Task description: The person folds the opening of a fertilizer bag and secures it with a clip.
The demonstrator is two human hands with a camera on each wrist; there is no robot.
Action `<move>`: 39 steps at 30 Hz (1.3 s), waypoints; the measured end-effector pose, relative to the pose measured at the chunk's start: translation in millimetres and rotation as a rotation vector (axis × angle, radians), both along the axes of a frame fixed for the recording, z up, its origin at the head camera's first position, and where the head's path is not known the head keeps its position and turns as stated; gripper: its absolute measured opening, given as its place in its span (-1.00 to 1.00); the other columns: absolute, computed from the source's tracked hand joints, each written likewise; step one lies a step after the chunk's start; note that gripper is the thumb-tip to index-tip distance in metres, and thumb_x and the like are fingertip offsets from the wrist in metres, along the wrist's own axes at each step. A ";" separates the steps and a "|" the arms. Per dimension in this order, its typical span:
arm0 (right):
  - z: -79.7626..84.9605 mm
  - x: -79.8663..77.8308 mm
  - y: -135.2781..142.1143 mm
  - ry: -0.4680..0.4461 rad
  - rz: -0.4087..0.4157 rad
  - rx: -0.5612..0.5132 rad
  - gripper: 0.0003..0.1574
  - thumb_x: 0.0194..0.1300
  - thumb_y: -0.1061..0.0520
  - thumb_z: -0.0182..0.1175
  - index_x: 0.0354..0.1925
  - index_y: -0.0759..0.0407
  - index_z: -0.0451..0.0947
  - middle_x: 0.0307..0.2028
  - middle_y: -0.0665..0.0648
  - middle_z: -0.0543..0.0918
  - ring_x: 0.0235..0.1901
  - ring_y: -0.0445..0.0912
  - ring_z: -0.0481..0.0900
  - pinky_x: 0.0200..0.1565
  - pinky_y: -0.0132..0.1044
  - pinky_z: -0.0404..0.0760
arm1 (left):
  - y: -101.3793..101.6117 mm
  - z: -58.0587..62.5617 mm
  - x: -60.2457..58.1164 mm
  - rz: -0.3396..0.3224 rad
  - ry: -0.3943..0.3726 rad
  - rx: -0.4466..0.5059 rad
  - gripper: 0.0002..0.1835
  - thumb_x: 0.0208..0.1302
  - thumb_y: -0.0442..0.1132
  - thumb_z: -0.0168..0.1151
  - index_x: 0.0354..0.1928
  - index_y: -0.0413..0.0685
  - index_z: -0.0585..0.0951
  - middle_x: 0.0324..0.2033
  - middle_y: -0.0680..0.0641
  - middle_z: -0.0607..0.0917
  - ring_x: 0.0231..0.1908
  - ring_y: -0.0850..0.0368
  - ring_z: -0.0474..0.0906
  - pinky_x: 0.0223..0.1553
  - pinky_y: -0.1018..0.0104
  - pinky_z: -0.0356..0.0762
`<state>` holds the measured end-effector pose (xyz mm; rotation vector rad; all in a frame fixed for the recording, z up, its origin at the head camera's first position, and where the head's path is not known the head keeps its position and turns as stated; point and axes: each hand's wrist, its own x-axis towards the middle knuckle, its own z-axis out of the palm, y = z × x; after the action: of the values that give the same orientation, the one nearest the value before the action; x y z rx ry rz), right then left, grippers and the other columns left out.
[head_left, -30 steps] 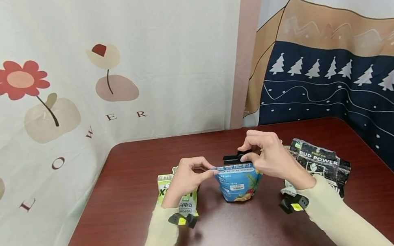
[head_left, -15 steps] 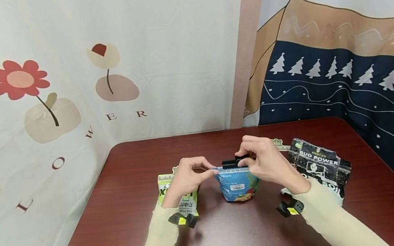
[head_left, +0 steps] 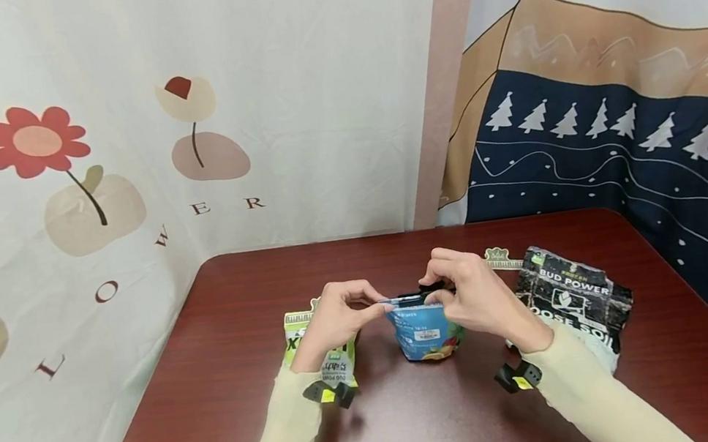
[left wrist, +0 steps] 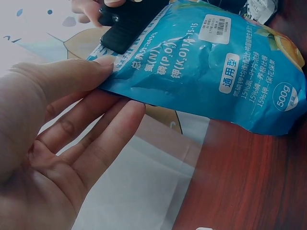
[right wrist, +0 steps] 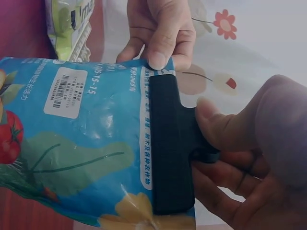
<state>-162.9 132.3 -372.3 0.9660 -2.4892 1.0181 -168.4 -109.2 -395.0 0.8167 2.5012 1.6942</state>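
Note:
A blue pouch (head_left: 422, 334) with fruit pictures and a white label stands upright mid-table. My left hand (head_left: 347, 317) pinches its top left corner between thumb and fingers, as the left wrist view also shows. Across the pouch's top edge lies a black bag clip (right wrist: 171, 143), its long jaw along the printed strip. My right hand (head_left: 477, 294) pinches the clip's handle between thumb and fingers. In the right wrist view the thumb (right wrist: 225, 127) presses on the near side of that handle.
Left of the pouch lies a green bag (head_left: 339, 366) with a clip on its top, partly hidden by the left hand. At right, a black and white soil bag (head_left: 572, 297) lies beside a pale green clip (head_left: 501, 259). Printed curtains hang behind the table (head_left: 179, 419).
My right hand has moved left and slightly down with the black clip, from above the pouch onto its top edge. My left hand has kept its pinch on the corner.

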 end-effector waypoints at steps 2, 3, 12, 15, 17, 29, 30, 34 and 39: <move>0.0 1.1 0.2 0.002 -0.010 0.028 -0.75 0.04 0.30 0.36 -0.44 -0.03 0.55 -0.39 -0.13 0.47 -0.46 -0.31 0.46 -0.44 -0.42 0.52 | -0.4 0.1 0.5 0.005 -0.005 -0.003 -0.95 0.11 -0.30 0.35 -0.37 -0.12 0.71 -0.44 -0.10 0.73 -0.43 -0.02 0.66 -0.40 0.34 0.59; -0.1 1.5 0.4 0.001 -0.014 0.039 -0.76 0.04 0.28 0.36 -0.42 -0.03 0.55 -0.39 -0.13 0.48 -0.46 -0.31 0.45 -0.43 -0.42 0.52 | -0.6 0.1 0.9 0.007 -0.008 -0.004 -0.95 0.11 -0.30 0.35 -0.37 -0.12 0.71 -0.43 -0.10 0.73 -0.43 -0.02 0.67 -0.40 0.34 0.59; -2.9 -0.2 8.9 -0.024 0.020 0.032 -0.70 0.07 0.11 0.40 -0.19 -0.05 0.57 -0.26 -0.12 0.53 -0.35 -0.27 0.47 -0.30 -0.36 0.58 | 0.8 -1.5 3.4 0.034 -0.006 -0.012 -0.95 0.13 -0.30 0.34 -0.35 -0.11 0.70 -0.41 -0.10 0.73 -0.41 -0.01 0.68 -0.37 0.30 0.61; -6.7 -1.9 14.4 -0.039 0.037 0.031 -0.58 0.08 0.06 0.39 -0.06 -0.17 0.53 -0.17 -0.17 0.55 -0.23 -0.29 0.51 -0.18 -0.30 0.62 | 3.5 -3.3 5.3 0.044 -0.014 0.001 -0.92 0.14 -0.30 0.33 -0.30 -0.11 0.69 -0.38 -0.10 0.73 -0.37 -0.07 0.67 -0.33 0.24 0.61; -10.4 -2.8 19.0 -0.061 0.050 0.029 -0.50 0.09 0.06 0.39 0.00 -0.24 0.49 -0.11 -0.19 0.55 -0.14 -0.29 0.51 -0.11 -0.28 0.61 | 5.9 -5.1 6.3 0.045 -0.022 0.019 -0.88 0.14 -0.29 0.33 -0.26 -0.12 0.67 -0.34 -0.09 0.72 -0.32 -0.08 0.67 -0.27 0.19 0.62; -28.3 0.8 51.4 -0.296 0.062 -0.155 -0.49 0.17 0.12 0.32 0.10 -0.07 0.48 0.02 0.03 0.60 0.02 -0.02 0.59 -0.07 -0.18 0.62 | 18.0 -23.7 10.1 0.098 -0.103 0.155 -0.79 0.09 -0.27 0.38 -0.20 -0.12 0.67 -0.25 -0.11 0.72 -0.29 0.10 0.69 -0.26 0.30 0.63; -27.7 2.5 52.3 -0.316 0.059 -0.177 -0.51 0.17 0.14 0.31 0.09 -0.02 0.49 0.02 0.06 0.60 0.03 -0.01 0.58 -0.03 -0.16 0.60 | 18.8 -25.2 10.4 0.116 -0.090 0.158 -0.80 0.09 -0.27 0.38 -0.21 -0.11 0.68 -0.27 -0.10 0.73 -0.30 0.10 0.68 -0.27 0.31 0.63; -26.3 8.1 54.0 -0.393 0.053 -0.246 -0.61 0.21 0.17 0.28 0.03 0.12 0.55 0.02 0.14 0.61 0.02 0.00 0.58 -0.06 -0.17 0.62 | 21.4 -29.3 12.2 0.184 -0.075 0.174 -0.84 0.08 -0.25 0.39 -0.26 -0.06 0.71 -0.33 -0.03 0.74 -0.31 0.06 0.67 -0.31 0.34 0.61; -36.5 6.8 56.1 -0.455 -0.030 -0.293 -0.73 0.20 0.10 0.28 -0.09 0.05 0.63 -0.11 0.11 0.66 -0.27 -0.09 0.65 -0.30 -0.23 0.65 | 25.2 -29.0 13.6 0.229 -0.064 0.188 -0.87 0.08 -0.23 0.39 -0.29 -0.03 0.73 -0.35 0.00 0.75 -0.31 -0.04 0.67 -0.35 0.35 0.59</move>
<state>-156.2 188.4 -408.8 0.6617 -2.5707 1.6936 -154.8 -84.0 -424.0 0.4887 2.5034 2.0160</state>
